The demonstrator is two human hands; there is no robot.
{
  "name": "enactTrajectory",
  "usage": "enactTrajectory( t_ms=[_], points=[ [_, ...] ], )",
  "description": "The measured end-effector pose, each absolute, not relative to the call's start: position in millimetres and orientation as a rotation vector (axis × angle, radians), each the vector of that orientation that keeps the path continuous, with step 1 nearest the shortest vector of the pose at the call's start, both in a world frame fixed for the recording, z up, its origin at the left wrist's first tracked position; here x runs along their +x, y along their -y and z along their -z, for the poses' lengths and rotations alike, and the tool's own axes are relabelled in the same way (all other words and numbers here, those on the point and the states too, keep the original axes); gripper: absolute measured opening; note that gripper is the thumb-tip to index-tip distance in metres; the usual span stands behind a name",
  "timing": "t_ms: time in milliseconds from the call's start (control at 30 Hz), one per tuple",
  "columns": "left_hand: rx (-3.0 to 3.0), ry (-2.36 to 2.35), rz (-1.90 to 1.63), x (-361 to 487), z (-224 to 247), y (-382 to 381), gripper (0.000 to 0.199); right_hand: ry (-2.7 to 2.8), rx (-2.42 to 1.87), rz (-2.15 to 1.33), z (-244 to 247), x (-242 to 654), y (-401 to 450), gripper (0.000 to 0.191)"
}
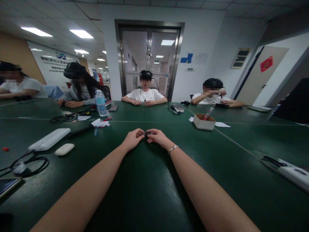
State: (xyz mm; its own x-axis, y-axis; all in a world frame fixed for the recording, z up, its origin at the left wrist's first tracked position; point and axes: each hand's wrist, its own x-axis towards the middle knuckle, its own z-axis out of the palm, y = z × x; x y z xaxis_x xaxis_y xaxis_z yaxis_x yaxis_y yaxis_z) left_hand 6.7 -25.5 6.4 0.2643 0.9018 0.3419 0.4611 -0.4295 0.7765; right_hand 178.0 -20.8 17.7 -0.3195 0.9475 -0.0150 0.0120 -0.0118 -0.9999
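Note:
Both forearms stretch forward over the green table (145, 190). Between my fingertips, at the middle of the table, is a small black object (146, 135); its kind is too small and dark to make out. My left hand (133, 139) pinches it from the left with thumb and fingers. From the other side my right hand (159, 138), with a silver bracelet (173, 149) at the wrist, has its fingers curled round it. Part of the object is hidden by the fingers.
At left lie a white power bank (50, 139), a white earbud case (64, 149), black cables (36, 166) and a phone (9, 186). A water bottle (100, 103) stands beyond. Right are a small cardboard box (204, 123) and a power strip (293, 172). Several people sit opposite.

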Motion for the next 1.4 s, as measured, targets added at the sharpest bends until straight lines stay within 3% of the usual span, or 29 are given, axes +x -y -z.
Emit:
enactTrajectory(
  t_ms=[300,733,1400],
  points=[
    [1.938,-1.201,-1.098,6.8,-4.2,26.2,0.022,1.206,-0.964,-1.637,-22.7,184.9,23.2,0.024],
    [1.84,-1.23,-1.051,3.6,-6.0,22.0,0.034,1.261,-0.868,-1.653,-18.7,188.5,22.5,0.033],
    [1.72,-1.188,-1.116,3.1,-3.3,18.6,0.038,1.321,-0.887,-1.652,-23.0,188.9,26.1,0.029]
  ],
)
